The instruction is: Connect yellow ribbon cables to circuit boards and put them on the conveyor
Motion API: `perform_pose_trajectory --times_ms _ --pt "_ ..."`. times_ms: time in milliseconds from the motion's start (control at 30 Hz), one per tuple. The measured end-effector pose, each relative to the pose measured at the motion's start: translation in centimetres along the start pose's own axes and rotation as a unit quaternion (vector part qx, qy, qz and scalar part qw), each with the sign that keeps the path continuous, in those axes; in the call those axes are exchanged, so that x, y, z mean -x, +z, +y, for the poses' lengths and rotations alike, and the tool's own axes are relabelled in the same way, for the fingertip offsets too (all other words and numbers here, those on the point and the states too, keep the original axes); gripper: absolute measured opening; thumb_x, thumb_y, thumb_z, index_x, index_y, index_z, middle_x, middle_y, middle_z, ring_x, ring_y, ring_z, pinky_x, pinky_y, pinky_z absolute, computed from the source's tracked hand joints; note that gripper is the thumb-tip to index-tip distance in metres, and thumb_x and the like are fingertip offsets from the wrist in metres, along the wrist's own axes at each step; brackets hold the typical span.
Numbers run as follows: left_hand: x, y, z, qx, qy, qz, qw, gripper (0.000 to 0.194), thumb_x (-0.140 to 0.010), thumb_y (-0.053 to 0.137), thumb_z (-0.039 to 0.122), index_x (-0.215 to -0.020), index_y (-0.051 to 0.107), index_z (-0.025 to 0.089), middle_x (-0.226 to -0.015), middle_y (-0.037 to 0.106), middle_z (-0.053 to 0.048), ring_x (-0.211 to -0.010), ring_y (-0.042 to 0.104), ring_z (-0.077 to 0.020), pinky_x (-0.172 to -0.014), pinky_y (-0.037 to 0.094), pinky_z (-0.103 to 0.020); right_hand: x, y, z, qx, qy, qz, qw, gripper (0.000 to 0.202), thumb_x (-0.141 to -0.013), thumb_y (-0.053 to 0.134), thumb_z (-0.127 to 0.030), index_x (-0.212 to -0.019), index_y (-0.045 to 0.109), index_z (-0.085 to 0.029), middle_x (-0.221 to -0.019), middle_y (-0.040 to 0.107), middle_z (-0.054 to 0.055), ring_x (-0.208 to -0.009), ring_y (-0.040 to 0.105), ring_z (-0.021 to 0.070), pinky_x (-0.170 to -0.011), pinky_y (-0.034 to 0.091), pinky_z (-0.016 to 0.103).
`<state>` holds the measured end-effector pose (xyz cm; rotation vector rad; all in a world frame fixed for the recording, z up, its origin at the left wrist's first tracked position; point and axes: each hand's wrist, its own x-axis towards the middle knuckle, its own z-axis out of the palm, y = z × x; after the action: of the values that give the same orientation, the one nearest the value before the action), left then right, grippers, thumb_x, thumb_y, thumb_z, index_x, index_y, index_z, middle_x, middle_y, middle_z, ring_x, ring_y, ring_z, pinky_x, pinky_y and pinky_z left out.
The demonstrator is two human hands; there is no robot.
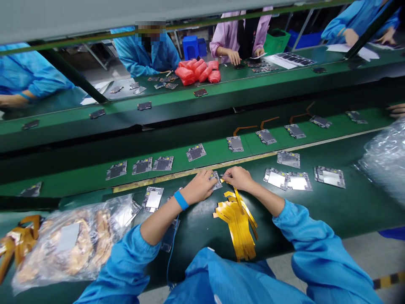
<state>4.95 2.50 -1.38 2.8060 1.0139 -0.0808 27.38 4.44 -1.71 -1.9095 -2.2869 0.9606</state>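
Note:
My left hand, with a blue band at the wrist, holds a small circuit board down on the green bench. Close by on the right, my right hand is closed on a thin grey tool, its tip over the board's right edge. A yellow strip end shows beside that tip and runs down below my right hand. Between my forearms lies a bundle of yellow flex strips, fanned out at its upper end. What is under my left fingers is hidden.
Boards lie right of my hands, others left. Beyond is a green belt carrying boards, some with flex strips. Plastic bags lie at left and right. People sit across, near red bundles.

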Motion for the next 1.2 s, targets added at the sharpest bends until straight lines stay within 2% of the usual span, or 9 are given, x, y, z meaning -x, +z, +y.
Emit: perform_pose_trajectory --times_ms 333,567,667,767,900,1033,1200 --pt "0.0 0.1 0.0 0.000 0.002 0.004 1.000 0.020 -0.097 0.060 0.022 -0.116 0.065 0.018 -0.129 0.055 -0.017 -0.115 0.052 -0.0312 -0.102 0.045 -0.046 0.0 0.0 -0.1 0.000 -0.001 -0.008 1.000 0.018 -0.094 0.068 -0.038 -0.096 0.082 -0.028 -0.097 0.082 0.001 -0.095 0.073 0.0220 -0.067 0.040 0.026" --pt "0.0 -0.1 0.4 -0.002 0.008 0.000 1.000 0.033 -0.100 0.056 0.023 -0.132 0.064 0.023 -0.128 0.055 -0.016 -0.115 0.052 -0.0309 -0.102 0.045 -0.046 -0.1 -0.2 -0.3 0.012 -0.012 -0.014 1.000 0.017 -0.094 0.067 -0.036 -0.093 0.082 -0.028 -0.095 0.081 0.002 -0.093 0.073 0.0213 -0.068 0.040 0.026" --pt "-0.2 -0.5 0.7 -0.023 0.009 -0.017 1.000 0.042 -0.100 0.053 0.022 -0.142 0.059 0.027 -0.127 0.055 -0.017 -0.114 0.052 -0.0327 -0.099 0.045 -0.047 -0.2 0.0 -0.3 0.018 -0.014 -0.012 1.000 0.018 -0.095 0.067 -0.037 -0.096 0.082 -0.029 -0.096 0.081 0.002 -0.094 0.073 0.0213 -0.069 0.042 0.026" --pt "-0.4 -0.7 1.0 -0.044 0.006 -0.034 0.998 0.042 -0.101 0.049 0.023 -0.142 0.060 0.027 -0.124 0.055 -0.018 -0.111 0.053 -0.0331 -0.095 0.046 -0.047 -0.1 0.2 -0.2 0.030 -0.022 -0.011 0.999 0.018 -0.095 0.066 -0.038 -0.098 0.082 -0.029 -0.096 0.081 0.003 -0.095 0.073 0.0219 -0.071 0.043 0.026" --pt "-0.5 -0.8 1.1 -0.059 0.005 -0.041 0.997 0.042 -0.101 0.048 0.023 -0.142 0.060 0.024 -0.122 0.056 -0.018 -0.109 0.053 -0.0325 -0.094 0.045 -0.047 0.4 0.3 0.3 0.045 -0.063 0.013 0.997 0.024 -0.099 0.062 -0.042 -0.106 0.080 -0.028 -0.104 0.079 0.005 -0.098 0.072 0.0226 -0.076 0.044 0.027" --pt "-0.5 -0.7 1.2 -0.050 0.008 -0.029 0.998 0.040 -0.100 0.050 0.021 -0.138 0.062 0.025 -0.120 0.056 -0.017 -0.108 0.053 -0.0313 -0.094 0.045 -0.046 0.7 0.1 0.6 0.040 -0.116 0.029 0.992 0.035 -0.109 0.044 -0.037 -0.110 0.077 -0.025 -0.114 0.074 0.006 -0.102 0.069 0.0200 -0.080 0.043 0.026" --pt "-0.4 -0.5 1.2 -0.061 0.005 -0.022 0.998 0.038 -0.100 0.050 0.021 -0.135 0.063 0.024 -0.120 0.056 -0.016 -0.109 0.052 -0.0314 -0.093 0.046 -0.045 0.0 0.2 0.2 0.018 -0.147 0.000 0.989 0.017 -0.102 0.057 -0.025 -0.107 0.073 -0.024 -0.108 0.074 0.003 -0.097 0.068 0.0183 -0.078 0.041 0.026"
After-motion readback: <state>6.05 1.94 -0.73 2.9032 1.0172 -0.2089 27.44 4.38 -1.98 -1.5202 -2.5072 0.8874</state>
